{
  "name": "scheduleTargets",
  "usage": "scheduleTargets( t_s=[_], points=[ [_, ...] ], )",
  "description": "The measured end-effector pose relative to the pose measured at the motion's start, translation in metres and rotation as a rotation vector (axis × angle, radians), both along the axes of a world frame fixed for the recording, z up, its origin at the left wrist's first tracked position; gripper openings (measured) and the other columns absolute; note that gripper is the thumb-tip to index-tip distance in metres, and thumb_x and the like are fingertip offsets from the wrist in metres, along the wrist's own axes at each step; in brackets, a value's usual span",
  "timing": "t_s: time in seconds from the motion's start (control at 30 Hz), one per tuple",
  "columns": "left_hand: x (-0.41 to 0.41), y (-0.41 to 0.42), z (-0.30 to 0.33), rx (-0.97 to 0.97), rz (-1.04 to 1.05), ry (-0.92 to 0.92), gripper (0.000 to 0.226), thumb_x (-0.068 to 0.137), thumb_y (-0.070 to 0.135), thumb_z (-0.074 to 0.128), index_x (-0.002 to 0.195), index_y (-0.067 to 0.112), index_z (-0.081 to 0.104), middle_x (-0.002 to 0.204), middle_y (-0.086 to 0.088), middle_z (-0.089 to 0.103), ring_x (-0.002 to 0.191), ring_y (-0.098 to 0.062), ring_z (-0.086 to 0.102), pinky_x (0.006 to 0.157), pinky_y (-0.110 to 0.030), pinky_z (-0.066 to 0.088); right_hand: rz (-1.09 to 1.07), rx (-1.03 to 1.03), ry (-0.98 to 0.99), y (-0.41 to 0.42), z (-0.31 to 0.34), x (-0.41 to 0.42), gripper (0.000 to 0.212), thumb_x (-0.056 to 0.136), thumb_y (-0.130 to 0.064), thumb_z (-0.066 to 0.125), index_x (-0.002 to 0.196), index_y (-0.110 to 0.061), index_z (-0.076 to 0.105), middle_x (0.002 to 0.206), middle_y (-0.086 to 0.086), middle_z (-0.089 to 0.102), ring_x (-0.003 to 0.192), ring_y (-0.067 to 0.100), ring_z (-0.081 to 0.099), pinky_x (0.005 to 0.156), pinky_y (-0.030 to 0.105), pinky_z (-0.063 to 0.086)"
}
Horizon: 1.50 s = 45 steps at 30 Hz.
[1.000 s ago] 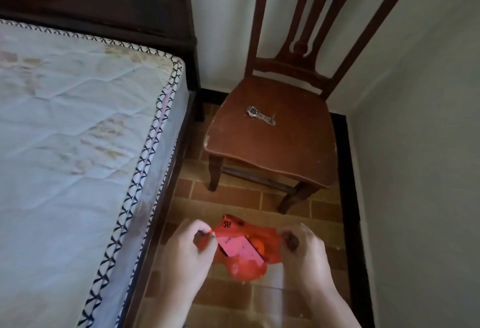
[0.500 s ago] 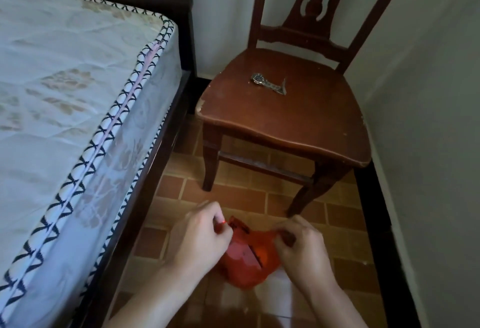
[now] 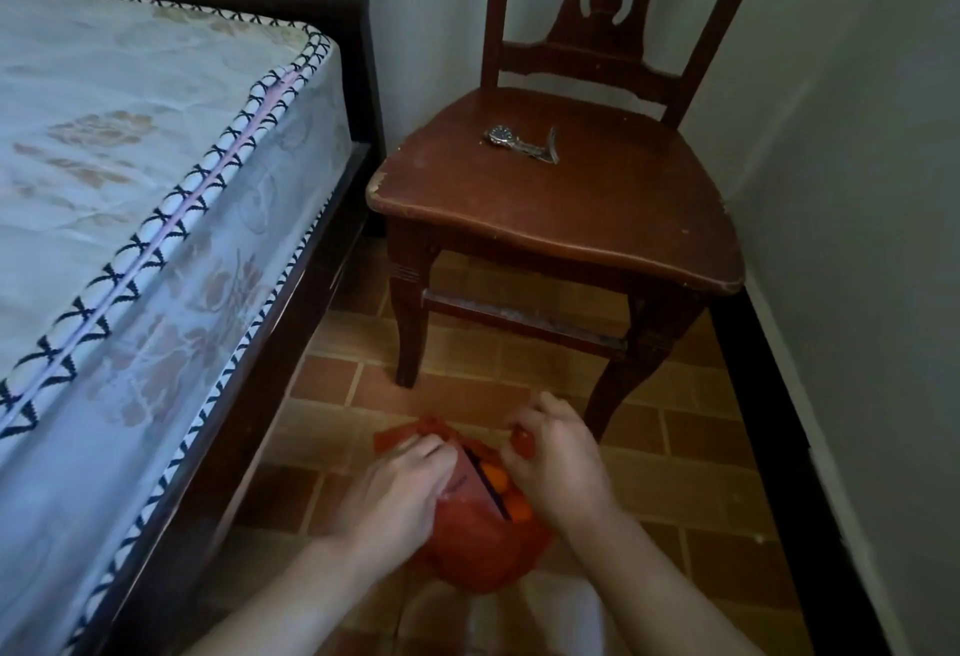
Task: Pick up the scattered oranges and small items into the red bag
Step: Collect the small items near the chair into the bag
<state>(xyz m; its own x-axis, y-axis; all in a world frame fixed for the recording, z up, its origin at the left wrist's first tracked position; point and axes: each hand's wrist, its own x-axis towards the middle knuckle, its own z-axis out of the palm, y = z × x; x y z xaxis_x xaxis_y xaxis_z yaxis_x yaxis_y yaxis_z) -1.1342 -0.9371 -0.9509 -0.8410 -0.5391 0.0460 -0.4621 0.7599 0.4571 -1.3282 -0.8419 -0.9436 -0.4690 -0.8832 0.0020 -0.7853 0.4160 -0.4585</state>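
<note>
A red plastic bag (image 3: 480, 546) hangs low over the tiled floor between my two hands. My left hand (image 3: 397, 491) grips the bag's left rim and handle. My right hand (image 3: 558, 463) pinches the right handle. Through the bag's mouth I see oranges (image 3: 506, 491) and a flat pink card-like item (image 3: 467, 481) with a dark edge. A metal wristwatch (image 3: 522, 143) lies on the seat of the wooden chair (image 3: 571, 218) beyond the bag.
A bed with a quilted mattress (image 3: 130, 177) and dark wooden frame fills the left side. Grey walls close in behind and to the right of the chair. Brown brick-pattern tiles (image 3: 337, 385) cover the narrow floor between bed and wall.
The view has dropped lower and nearer to the chair. My hands have shifted their grip on the bag's handles, and the bag's mouth now gapes wider, showing the oranges.
</note>
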Motion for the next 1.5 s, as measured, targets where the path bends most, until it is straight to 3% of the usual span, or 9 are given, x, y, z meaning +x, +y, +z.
scheduleTargets(
  t_s=[0.13, 0.3, 0.5, 0.8, 1.0, 1.17, 1.27, 1.37, 1.5],
  points=[
    [0.011, 0.006, -0.022, -0.011, -0.092, -0.199, 0.060, 0.080, -0.004, 0.048, 0.129, 0.028, 0.058, 0.131, 0.010, 0.057, 0.131, -0.016, 0.049, 0.104, -0.032, 0.044, 0.250, 0.149, 0.053, -0.002, -0.003, 0.017, 0.042, 0.097, -0.043, 0.057, 0.139, -0.039, 0.059, 0.141, -0.014, 0.049, 0.133, 0.015, 0.038, 0.113, 0.043, 0.034],
    [0.017, 0.007, -0.038, 0.002, 0.044, -0.358, 0.057, 0.105, 0.042, 0.040, 0.161, 0.030, 0.030, 0.169, 0.005, 0.025, 0.160, -0.022, 0.011, 0.129, -0.050, 0.008, 0.423, 0.390, 0.126, 0.000, -0.023, 0.021, 0.076, 0.096, -0.050, 0.055, 0.162, -0.034, 0.022, 0.168, -0.006, 0.022, 0.157, 0.025, 0.012, 0.126, 0.051, 0.009],
    [0.018, -0.014, -0.050, 0.004, 0.130, -0.397, 0.068, 0.104, 0.062, 0.033, 0.164, 0.033, 0.017, 0.173, 0.003, 0.014, 0.161, -0.024, 0.005, 0.129, -0.055, 0.007, 0.496, 0.501, 0.128, 0.002, -0.055, 0.017, 0.093, 0.093, -0.068, 0.045, 0.165, -0.028, 0.003, 0.174, -0.002, 0.002, 0.160, 0.027, -0.003, 0.128, 0.056, 0.002],
    [0.010, -0.016, -0.070, -0.089, 0.038, -0.550, 0.086, 0.094, 0.066, 0.053, 0.164, 0.030, 0.018, 0.174, -0.006, -0.002, 0.159, -0.033, -0.013, 0.124, -0.067, -0.006, 0.731, 0.452, 0.284, 0.007, -0.066, 0.033, 0.085, 0.098, -0.053, 0.050, 0.166, -0.023, 0.008, 0.174, 0.000, -0.004, 0.160, 0.024, -0.010, 0.128, 0.053, -0.006],
    [0.021, -0.024, -0.089, -0.080, -0.048, -0.659, 0.076, 0.097, 0.059, 0.055, 0.162, 0.032, 0.026, 0.172, -0.005, 0.014, 0.160, -0.032, 0.007, 0.126, -0.063, 0.000, 0.702, 0.729, 0.358, 0.015, -0.106, 0.010, 0.094, 0.099, -0.059, 0.052, 0.165, -0.025, -0.006, 0.173, 0.003, -0.013, 0.158, 0.029, -0.019, 0.125, 0.062, -0.005],
    [0.039, -0.017, -0.094, -0.020, -0.070, -0.661, 0.066, 0.101, 0.049, 0.051, 0.160, 0.027, 0.032, 0.170, -0.003, 0.021, 0.155, -0.025, 0.023, 0.125, -0.049, 0.017, 0.553, 0.741, 0.322, 0.007, -0.112, -0.003, 0.095, 0.100, -0.060, 0.047, 0.165, -0.018, -0.009, 0.173, 0.004, -0.015, 0.159, 0.031, -0.011, 0.125, 0.060, -0.003],
    [0.036, -0.004, -0.093, -0.122, -0.144, -0.544, 0.052, 0.101, 0.045, 0.039, 0.143, 0.021, 0.058, 0.164, -0.009, 0.038, 0.151, -0.027, 0.035, 0.121, -0.049, 0.028, 0.467, 0.659, 0.251, -0.001, -0.105, -0.001, 0.077, 0.106, -0.046, 0.037, 0.166, -0.019, -0.003, 0.174, 0.002, -0.006, 0.160, 0.030, -0.005, 0.127, 0.058, 0.003],
    [0.025, 0.014, -0.096, -0.302, -0.317, -0.312, 0.040, 0.095, 0.043, 0.044, 0.109, 0.023, 0.075, 0.128, -0.002, 0.069, 0.129, -0.023, 0.059, 0.109, -0.046, 0.045, 0.413, 0.511, 0.179, -0.011, -0.088, 0.005, 0.070, 0.105, -0.038, 0.037, 0.166, -0.016, 0.011, 0.174, 0.001, 0.005, 0.161, 0.026, 0.000, 0.127, 0.054, 0.006],
    [0.002, 0.008, -0.083, -0.397, -0.254, -0.145, 0.041, 0.094, 0.043, 0.052, 0.126, 0.022, 0.067, 0.142, -0.004, 0.059, 0.141, -0.026, 0.047, 0.118, -0.056, 0.036, 0.455, 0.457, 0.223, -0.012, -0.080, 0.021, 0.076, 0.104, -0.048, 0.040, 0.166, -0.017, 0.010, 0.174, 0.002, 0.005, 0.161, 0.025, 0.001, 0.127, 0.053, 0.006]
  ],
)
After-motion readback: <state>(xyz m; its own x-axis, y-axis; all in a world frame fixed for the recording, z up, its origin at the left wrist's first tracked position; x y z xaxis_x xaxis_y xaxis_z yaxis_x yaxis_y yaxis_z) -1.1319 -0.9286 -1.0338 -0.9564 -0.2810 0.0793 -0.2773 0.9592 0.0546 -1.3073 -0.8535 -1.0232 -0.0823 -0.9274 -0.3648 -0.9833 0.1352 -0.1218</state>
